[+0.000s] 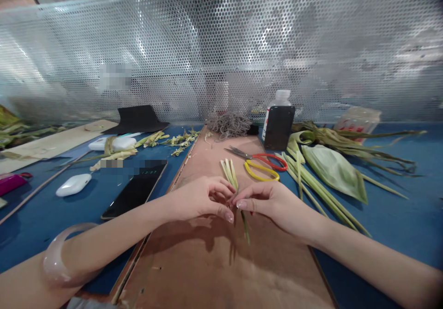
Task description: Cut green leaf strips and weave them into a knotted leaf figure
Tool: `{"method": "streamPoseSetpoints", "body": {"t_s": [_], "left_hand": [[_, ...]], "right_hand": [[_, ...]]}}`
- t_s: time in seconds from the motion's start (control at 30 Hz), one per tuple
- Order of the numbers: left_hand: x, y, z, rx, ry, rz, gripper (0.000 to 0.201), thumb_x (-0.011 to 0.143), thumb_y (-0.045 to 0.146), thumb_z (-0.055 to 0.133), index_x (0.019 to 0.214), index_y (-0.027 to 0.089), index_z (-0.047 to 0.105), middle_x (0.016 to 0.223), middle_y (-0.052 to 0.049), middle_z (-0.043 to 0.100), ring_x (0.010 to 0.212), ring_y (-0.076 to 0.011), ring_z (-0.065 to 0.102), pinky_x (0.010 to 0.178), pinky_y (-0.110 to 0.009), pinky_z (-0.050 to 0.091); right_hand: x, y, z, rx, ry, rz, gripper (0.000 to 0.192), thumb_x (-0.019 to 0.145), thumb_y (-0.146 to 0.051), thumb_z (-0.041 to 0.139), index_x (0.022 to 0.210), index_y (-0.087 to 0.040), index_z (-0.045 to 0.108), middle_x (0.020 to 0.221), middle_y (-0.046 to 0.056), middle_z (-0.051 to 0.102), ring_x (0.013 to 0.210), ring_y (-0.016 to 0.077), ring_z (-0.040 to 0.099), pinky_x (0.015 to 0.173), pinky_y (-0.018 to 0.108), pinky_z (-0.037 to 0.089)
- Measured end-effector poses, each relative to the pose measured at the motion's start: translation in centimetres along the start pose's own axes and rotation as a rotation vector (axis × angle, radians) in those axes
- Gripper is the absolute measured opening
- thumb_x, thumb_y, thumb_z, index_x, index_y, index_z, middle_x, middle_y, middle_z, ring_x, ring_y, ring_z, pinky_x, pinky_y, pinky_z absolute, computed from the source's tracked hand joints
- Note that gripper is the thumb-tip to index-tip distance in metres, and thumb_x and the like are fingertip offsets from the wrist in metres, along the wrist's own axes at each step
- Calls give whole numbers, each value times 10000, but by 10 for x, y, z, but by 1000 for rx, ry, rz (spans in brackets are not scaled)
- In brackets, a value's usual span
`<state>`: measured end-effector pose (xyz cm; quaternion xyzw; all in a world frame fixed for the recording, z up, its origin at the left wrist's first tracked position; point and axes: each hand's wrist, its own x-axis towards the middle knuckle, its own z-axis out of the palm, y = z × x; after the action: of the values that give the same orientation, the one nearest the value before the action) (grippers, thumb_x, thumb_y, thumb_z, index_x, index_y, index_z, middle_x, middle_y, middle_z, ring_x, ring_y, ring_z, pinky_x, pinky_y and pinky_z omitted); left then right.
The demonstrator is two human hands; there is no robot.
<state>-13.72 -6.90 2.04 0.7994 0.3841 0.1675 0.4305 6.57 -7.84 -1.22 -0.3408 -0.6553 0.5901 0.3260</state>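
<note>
Both hands meet over a brown board (214,263) in the middle of the blue table. My left hand (202,199) and my right hand (266,202) pinch the same small bundle of thin pale-green leaf strips (230,169) between their fingertips. The strips fan out away from me above the fingers, and a thin end (245,229) sticks out below them. A translucent bangle (57,258) sits on my left forearm.
Red and yellow scissors (261,163) lie just beyond the strips. Long green leaves (332,170) spread to the right; a bottle behind a dark phone (278,126) stands behind. A black phone (134,191), a white case (73,184) and leaf scraps (175,141) lie left. Perforated metal screen (221,45) behind.
</note>
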Motion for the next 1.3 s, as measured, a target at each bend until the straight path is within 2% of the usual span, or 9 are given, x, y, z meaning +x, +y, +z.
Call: {"method": "streamPoseSetpoints", "body": {"t_s": [0.1, 0.27, 0.53, 0.67, 0.73, 0.8, 0.9, 1.03, 1.3], "left_hand": [[0, 4, 4, 19, 7, 6, 194, 655, 329, 764, 755, 186, 679, 945, -8, 582, 871, -162, 553, 768, -267, 432], [2, 3, 10, 27, 60, -4, 187, 697, 318, 723, 654, 162, 630, 780, 21, 542, 736, -120, 515, 676, -231, 393], [2, -1, 11, -54, 75, -99, 144, 758, 303, 624, 757, 159, 623, 686, 33, 573, 651, -111, 496, 607, -224, 357], [0, 0, 11, -72, 128, -189, 118, 748, 282, 617, 774, 168, 602, 661, 36, 574, 594, -103, 494, 538, -210, 340], [-1, 0, 12, -76, 158, -205, 125, 743, 291, 622, 748, 169, 593, 647, 39, 566, 586, -97, 484, 534, -205, 337], [-1, 0, 13, -92, 192, -202, 124, 736, 287, 627, 735, 168, 592, 668, 33, 577, 615, -99, 494, 561, -206, 347], [-1, -1, 16, -173, 224, -215, 106, 726, 260, 621, 760, 167, 584, 711, 17, 601, 649, -110, 523, 598, -218, 368], [-1, 2, 16, -260, 288, -221, 133, 707, 253, 632, 784, 159, 578, 736, 3, 602, 656, -116, 531, 613, -233, 382], [-2, 0, 12, -354, 267, -214, 119, 716, 242, 642, 771, 144, 599, 726, 13, 582, 593, -76, 455, 535, -201, 304]], "right_hand": [[0, -1, 1, 66, -12, -3, 144, 707, -333, 731, 756, -198, 739, 814, 19, 725, 811, 167, 637, 815, 312, 457], [1, 1, 2, 73, 30, 13, 155, 679, -344, 756, 745, -204, 747, 800, 16, 730, 786, 167, 639, 813, 324, 463], [2, 0, 1, 68, 41, -73, 118, 718, -314, 731, 746, -200, 736, 928, 33, 703, 891, 170, 623, 872, 324, 444], [0, -2, 0, -15, 124, -152, 99, 720, -304, 722, 716, -205, 728, 1023, 36, 626, 980, 167, 576, 901, 301, 423], [0, -2, -1, -67, 143, -150, 116, 730, -316, 710, 726, -202, 727, 991, 38, 623, 931, 158, 571, 839, 282, 438], [0, 1, -2, -68, 143, -117, 152, 751, -341, 688, 744, -192, 716, 960, 37, 627, 751, 120, 564, 656, 248, 447], [1, 5, -3, 20, 150, -27, 197, 751, -373, 678, 756, -176, 680, 852, 18, 614, 498, 58, 432, 433, 214, 331], [1, 7, -2, 91, 125, 48, 231, 739, -402, 680, 780, -177, 648, 623, -26, 542, 449, 67, 414, 417, 207, 352], [0, 0, -2, -63, 186, 37, 244, 781, -413, 623, 809, -173, 654, 554, -46, 478, 411, 51, 328, 370, 193, 219]]}}
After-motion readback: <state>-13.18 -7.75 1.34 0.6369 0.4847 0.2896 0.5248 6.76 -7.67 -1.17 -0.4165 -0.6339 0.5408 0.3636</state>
